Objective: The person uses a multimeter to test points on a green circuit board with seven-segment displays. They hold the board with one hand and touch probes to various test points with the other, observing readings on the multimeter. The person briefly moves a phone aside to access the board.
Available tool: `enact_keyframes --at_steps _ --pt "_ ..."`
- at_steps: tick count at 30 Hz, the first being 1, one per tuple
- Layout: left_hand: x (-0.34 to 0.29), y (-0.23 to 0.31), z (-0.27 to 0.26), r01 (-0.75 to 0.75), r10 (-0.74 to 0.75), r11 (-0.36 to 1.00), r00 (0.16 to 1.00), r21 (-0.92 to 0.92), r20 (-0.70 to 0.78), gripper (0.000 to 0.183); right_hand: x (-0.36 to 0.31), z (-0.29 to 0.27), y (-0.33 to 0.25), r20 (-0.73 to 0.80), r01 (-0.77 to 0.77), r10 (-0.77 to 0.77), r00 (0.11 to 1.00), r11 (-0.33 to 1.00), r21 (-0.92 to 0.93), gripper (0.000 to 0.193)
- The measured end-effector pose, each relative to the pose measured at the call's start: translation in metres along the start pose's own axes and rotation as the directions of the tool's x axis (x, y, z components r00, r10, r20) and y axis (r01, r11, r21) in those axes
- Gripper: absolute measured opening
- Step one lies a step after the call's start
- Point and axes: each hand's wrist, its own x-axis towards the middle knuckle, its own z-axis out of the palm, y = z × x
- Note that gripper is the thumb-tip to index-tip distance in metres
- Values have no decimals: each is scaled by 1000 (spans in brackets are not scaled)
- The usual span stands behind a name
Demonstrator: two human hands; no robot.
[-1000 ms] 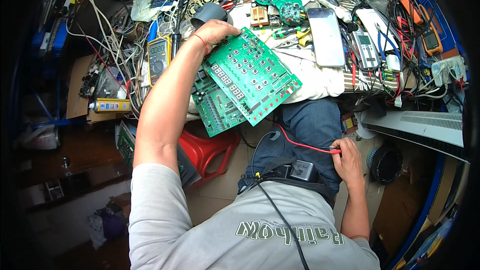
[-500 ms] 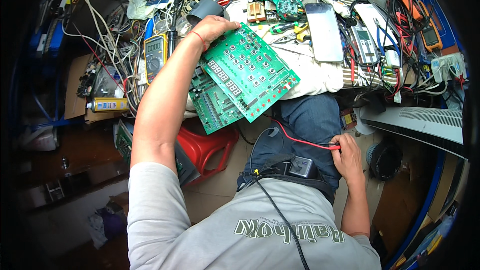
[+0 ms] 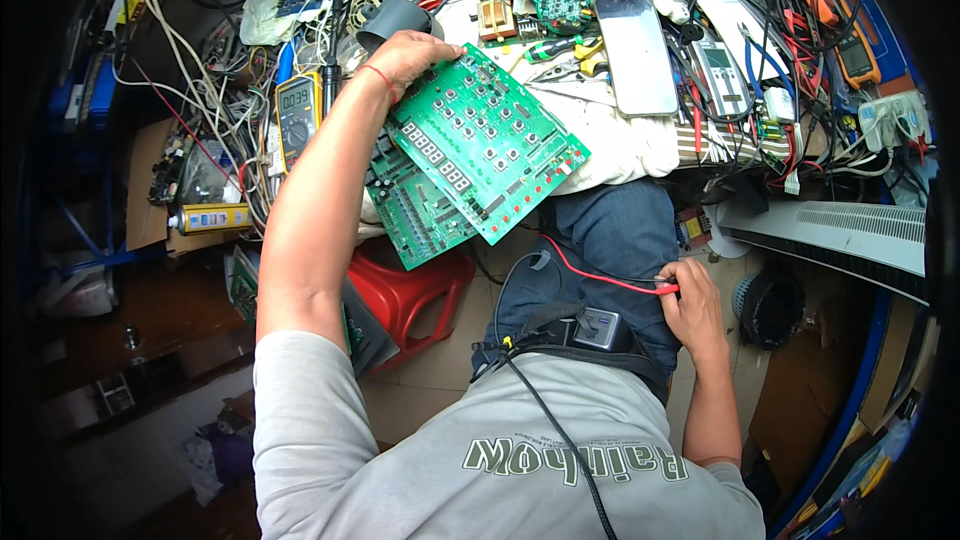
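Observation:
My left hand (image 3: 408, 62) grips the upper left edge of a green circuit board (image 3: 490, 140) that carries rows of push buttons, digit displays and red LEDs. The board is tilted over the table's near edge. Partly beneath it, a second green circuit board (image 3: 420, 215) shows its lower left part. My right hand (image 3: 692, 302) is closed by my right thigh, holding a red test probe (image 3: 660, 290); a dark lead runs into the same fingers, its probe mostly hidden. A yellow multimeter (image 3: 298, 120) with a lit display lies left of my left forearm.
A smartphone (image 3: 636, 55) lies on the white cloth beside green-handled pliers (image 3: 550, 48). Tangled cables, tools and an orange multimeter (image 3: 855, 60) crowd the right side. A grey cup-like cylinder (image 3: 392, 22) is just beyond my left hand. Below the table stands a red stool (image 3: 405, 305).
The yellow multimeter's display shows a different reading. The table and the board have shifted slightly left in the picture; both hands keep their grip.

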Motion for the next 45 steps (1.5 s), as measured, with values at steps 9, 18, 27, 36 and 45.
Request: enact_keyframes --at_steps 9,18,27,36,45 --pt "-2 1 -1 50 -50 999 999 -7 15 32 25 -20 -15 -270 267 -252 929 964 19 15" --pt "-3 4 2 43 -43 999 999 13 -4 31 78 -33 -52 -572 640 -470 673 757 131 26" --pt "2 -1 1 52 -52 999 998 7 -27 31 103 -24 -75 -604 700 -467 645 679 223 29" --pt "5 -5 -1 44 -45 998 999 -35 -20 30 109 -18 -78 -594 703 -469 653 667 246 31" --pt "5 -6 -1 9 -10 999 1000 -44 -13 31 110 -17 -79 -562 708 -495 663 659 255 28"
